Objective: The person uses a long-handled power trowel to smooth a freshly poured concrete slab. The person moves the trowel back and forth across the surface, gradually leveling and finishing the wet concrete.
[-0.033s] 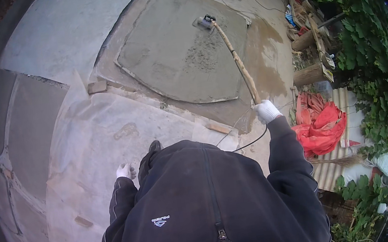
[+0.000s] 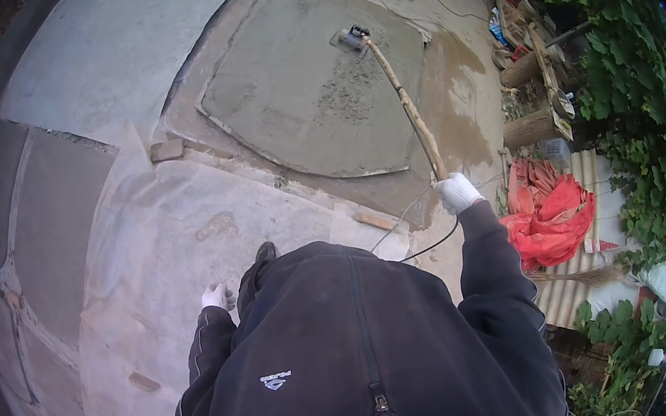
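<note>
My right hand [image 2: 458, 192], in a white glove, is closed round the near end of a long wooden pole [image 2: 406, 104]. At the pole's far end a small dark motor-like unit [image 2: 359, 33] sits on a flat plate, which rests on a slab of wet grey concrete [image 2: 273, 73]. Part of the slab beside the plate is rough and pitted; elsewhere it looks smoother. A dark cable [image 2: 435, 245] hangs below my right hand. Low at my left side, my left hand [image 2: 217, 297], also gloved in white, has its fingers curled in with nothing visible in them.
Pale plastic sheeting [image 2: 159, 231] covers the ground in front of me. A brick [image 2: 167, 151] lies near the slab's edge, a wood piece [image 2: 375, 220] at the sheet's edge. Right: crumpled red sheeting [image 2: 553, 217], logs [image 2: 529, 129], leafy vines [image 2: 636, 84].
</note>
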Available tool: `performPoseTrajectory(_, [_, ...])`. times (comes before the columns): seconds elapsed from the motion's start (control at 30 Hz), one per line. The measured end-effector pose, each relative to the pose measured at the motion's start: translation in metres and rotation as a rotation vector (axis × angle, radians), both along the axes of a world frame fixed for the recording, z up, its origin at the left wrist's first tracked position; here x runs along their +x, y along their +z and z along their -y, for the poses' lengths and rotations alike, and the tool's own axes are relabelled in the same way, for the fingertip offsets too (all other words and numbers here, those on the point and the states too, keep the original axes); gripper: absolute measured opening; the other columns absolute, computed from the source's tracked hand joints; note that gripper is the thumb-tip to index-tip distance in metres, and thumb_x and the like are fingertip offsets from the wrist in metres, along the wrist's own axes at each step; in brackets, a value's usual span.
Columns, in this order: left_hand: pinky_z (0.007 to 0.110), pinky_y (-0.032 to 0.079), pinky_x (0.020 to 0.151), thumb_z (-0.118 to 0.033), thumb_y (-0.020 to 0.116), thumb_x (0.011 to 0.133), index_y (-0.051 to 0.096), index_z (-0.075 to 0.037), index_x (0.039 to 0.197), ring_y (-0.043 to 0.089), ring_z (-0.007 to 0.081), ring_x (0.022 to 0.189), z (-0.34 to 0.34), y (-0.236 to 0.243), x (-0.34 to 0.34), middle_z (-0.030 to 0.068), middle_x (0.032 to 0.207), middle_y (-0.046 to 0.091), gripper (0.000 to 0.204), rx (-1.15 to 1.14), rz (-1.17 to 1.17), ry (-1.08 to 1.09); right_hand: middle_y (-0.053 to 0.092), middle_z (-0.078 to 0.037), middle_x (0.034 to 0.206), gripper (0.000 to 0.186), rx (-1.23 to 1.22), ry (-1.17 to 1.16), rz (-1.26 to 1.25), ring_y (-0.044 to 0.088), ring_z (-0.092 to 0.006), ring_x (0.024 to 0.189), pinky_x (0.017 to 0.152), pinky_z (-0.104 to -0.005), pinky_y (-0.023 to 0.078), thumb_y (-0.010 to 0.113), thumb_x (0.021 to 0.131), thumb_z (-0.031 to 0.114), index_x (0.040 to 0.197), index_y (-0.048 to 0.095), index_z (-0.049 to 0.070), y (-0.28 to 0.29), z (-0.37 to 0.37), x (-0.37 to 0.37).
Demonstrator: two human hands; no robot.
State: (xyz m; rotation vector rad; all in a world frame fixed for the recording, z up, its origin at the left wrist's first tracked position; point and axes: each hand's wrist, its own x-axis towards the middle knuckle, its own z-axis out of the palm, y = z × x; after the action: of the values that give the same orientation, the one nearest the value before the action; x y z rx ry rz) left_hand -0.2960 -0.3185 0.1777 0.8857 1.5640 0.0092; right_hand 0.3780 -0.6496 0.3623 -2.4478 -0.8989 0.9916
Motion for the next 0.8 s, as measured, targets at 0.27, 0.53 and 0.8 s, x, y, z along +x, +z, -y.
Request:
performPoseTrajectory(0.27, [0.038, 0.051, 0.048, -0.021, 0.061, 0.1, 0.061, -0.002, 0.128, 0.064, 0.0207, 0.058, 0.008, 0.004, -0.036, 0.0105, 0.085, 0.067, 0.034, -0.06, -0.076, 0.032, 0.07, -0.008, 0.075, 0.02, -0.018, 0.091, 0.145, 0.071, -0.0324, 0.073, 0.072, -0.0415, 0.057, 0.076, 0.068, 0.01, 0.088, 0.074, 0.013, 0.003, -0.006, -0.011])
performPoseTrajectory(0.53, [0.037, 0.052, 0.051, -0.022, 0.06, 0.101, 0.061, -0.005, 0.132, 0.065, 0.0194, 0.061, -0.01, -0.008, -0.067, 0.0078, 0.086, 0.067, 0.036, 0.01, -0.108, 0.144, 0.055, -0.004, 0.068, 0.013, 0.026, -0.22, -0.184, 0.052, -0.0196, 0.049, 0.044, -0.0365, 0.039, 0.067, 0.088, 0.011, 0.094, 0.057, 0.008, 0.068, -0.035, -0.04])
performPoseTrajectory(0.8, [0.036, 0.05, 0.047, -0.021, 0.061, 0.1, 0.063, -0.006, 0.125, 0.064, 0.0192, 0.057, 0.014, -0.01, -0.041, 0.0081, 0.082, 0.067, 0.03, -0.036, -0.106, 0.104, 0.05, -0.002, 0.068, 0.018, -0.058, -0.672, -0.329, 0.044, -0.0149, 0.042, 0.036, -0.0334, 0.033, 0.066, 0.094, 0.014, 0.098, 0.05, 0.008, 0.111, -0.05, -0.098])
